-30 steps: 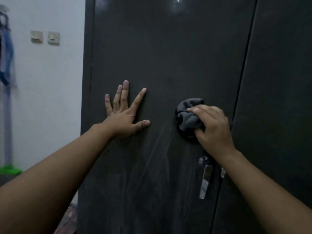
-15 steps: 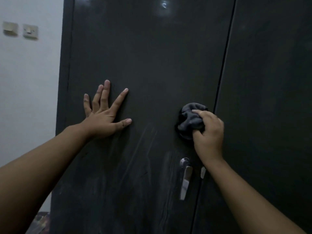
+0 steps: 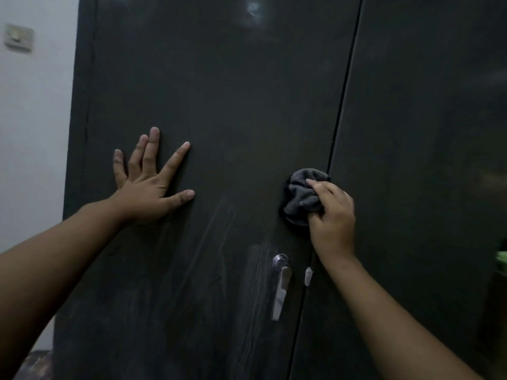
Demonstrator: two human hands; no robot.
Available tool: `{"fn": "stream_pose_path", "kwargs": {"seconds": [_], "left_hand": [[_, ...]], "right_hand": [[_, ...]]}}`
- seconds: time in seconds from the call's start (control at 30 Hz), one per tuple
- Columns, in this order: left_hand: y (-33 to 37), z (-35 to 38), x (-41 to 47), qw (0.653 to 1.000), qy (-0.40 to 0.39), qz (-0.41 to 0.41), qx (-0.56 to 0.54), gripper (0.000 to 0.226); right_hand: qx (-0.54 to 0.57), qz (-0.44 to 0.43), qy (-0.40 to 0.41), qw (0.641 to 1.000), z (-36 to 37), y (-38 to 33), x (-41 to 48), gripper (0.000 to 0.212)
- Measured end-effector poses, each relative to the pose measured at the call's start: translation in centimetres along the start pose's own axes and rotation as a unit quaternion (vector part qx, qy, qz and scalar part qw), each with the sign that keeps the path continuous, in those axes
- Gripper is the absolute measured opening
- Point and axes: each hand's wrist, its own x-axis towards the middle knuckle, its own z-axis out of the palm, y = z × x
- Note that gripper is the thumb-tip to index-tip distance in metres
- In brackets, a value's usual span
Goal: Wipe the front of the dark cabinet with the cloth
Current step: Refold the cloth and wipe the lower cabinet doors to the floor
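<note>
- Dark cabinet [image 3: 247,105]: two tall doors, matte charcoal front with faint wood grain; a vertical seam [image 3: 340,127] divides left door from right.
- Left door: pale streaks [image 3: 219,237] run diagonally below the hands and around the handle; a small glare spot [image 3: 253,9] sits near the top.
- Handle [image 3: 279,287]: chrome lever, hanging downward, mounted low on the left door just beside the seam. A second small metal piece [image 3: 308,276] shows at the edge of the right door, partly hidden by the right forearm.
- Cloth [image 3: 301,196]: grey, bunched into a wad, pressed against the left door close to the seam, above the handle.
- Right hand [image 3: 333,215]: fingers curled over the cloth, clutching it against the door.
- Left hand [image 3: 149,187]: flat on the left door, fingers spread and straight, holding nothing; well apart from the cloth.
- Wall [image 3: 33,133]: white, left of the cabinet, bearing a switch plate [image 3: 18,37] near the top.
- Green object [image 3: 502,257]: at the right edge, unidentifiable.
</note>
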Motion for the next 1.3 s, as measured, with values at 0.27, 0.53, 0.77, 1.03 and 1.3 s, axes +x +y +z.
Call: {"fn": "stream_pose_path", "kwargs": {"seconds": [0.27,0.53,0.77,1.03,1.3], "left_hand": [[0.1,-0.1,-0.1,1.000,-0.004,-0.004,0.005,0.088],[0.4,-0.3,-0.4,1.000,-0.014,-0.011,-0.002,0.089],[0.4,-0.2,-0.3,1.000,-0.012,-0.011,-0.001,0.089],[0.2,0.2,-0.1,1.000,0.013,-0.009,0.001,0.090],[0.2,-0.1,-0.2,1.000,0.023,0.002,0.008,0.090]], "right_hand": [[-0.168,-0.052,-0.099,0.979,-0.2,0.8,-5.2,0.068],[-0.093,0.035,-0.201,0.974,-1.6,-1.0,-4.3,0.069],[-0.130,0.011,-0.195,0.972,-1.3,-2.4,2.1,0.084],[-0.111,-0.024,-0.165,0.980,-0.9,-5.5,16.1,0.082],[-0.102,-0.255,-0.272,0.922,0.9,-8.0,15.8,0.084]]}}
